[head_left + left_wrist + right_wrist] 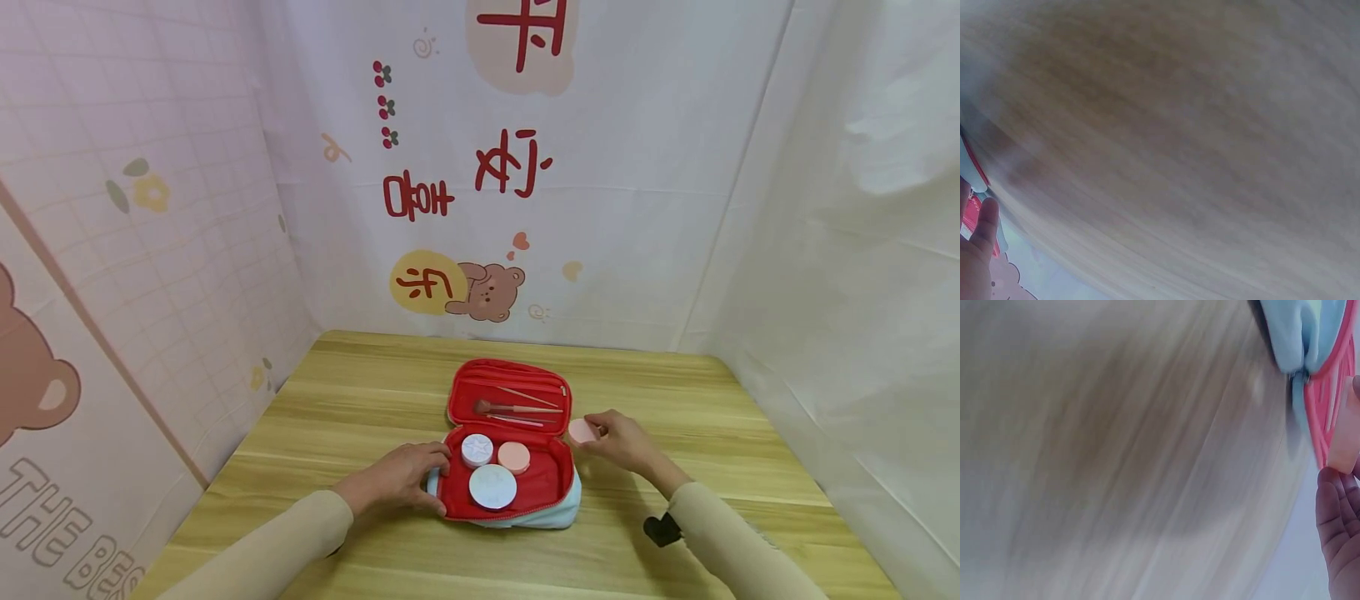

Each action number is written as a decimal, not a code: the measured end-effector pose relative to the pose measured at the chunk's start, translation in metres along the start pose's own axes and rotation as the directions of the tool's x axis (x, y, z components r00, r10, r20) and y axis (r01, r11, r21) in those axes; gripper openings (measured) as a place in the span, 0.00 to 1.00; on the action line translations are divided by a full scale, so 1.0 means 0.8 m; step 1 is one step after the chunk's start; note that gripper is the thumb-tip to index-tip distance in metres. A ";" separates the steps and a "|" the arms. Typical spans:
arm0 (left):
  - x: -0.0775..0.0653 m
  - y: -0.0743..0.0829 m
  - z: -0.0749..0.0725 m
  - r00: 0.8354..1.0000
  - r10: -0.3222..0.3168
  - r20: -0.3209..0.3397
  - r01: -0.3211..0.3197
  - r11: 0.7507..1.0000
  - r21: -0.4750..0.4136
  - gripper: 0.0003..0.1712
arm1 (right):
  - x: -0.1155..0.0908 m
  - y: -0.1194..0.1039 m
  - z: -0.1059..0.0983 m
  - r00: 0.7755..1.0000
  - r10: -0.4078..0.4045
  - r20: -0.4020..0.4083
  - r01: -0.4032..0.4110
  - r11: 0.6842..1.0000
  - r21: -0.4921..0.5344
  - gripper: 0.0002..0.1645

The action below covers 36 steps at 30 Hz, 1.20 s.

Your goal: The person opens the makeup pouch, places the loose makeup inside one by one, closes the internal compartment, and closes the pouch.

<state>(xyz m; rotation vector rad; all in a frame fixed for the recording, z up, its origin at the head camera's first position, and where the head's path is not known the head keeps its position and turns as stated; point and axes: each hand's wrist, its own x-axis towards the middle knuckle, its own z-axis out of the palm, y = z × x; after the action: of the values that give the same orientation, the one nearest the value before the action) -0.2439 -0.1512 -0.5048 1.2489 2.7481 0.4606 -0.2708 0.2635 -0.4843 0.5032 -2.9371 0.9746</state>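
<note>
Pouch flanked on table!

Inside, one case is set before two others; behind, tools are laid in the lid! Its left end is held by the left hand; outside, right, a fourth case by the right hand.

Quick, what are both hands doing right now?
Left hand: closed on the left end of the pouch, thumb and fingers at its rim.
Right hand: closed, pinching a pink disc.

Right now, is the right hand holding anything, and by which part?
Yes, the right hand pinches a pale pink disc by its edge, beside the open bag.
</note>
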 end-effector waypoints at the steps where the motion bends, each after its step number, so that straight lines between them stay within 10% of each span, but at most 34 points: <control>1: 0.000 0.000 0.000 1.000 0.001 -0.001 -0.001 1.000 0.000 0.27 | 0.000 -0.003 0.002 1.000 0.004 0.006 -0.004 1.000 0.007 0.28; 36: -0.001 0.000 0.001 1.000 -0.008 -0.004 0.008 1.000 0.003 0.27 | -0.019 -0.071 0.044 0.945 -0.216 0.246 0.239 0.969 -0.067 0.29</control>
<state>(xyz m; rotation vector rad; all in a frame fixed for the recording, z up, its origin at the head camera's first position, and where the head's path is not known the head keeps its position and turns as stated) -0.2436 -0.1515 -0.5053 1.2391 2.7566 0.4583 -0.2358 0.2045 -0.4816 0.9942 -3.0141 0.7931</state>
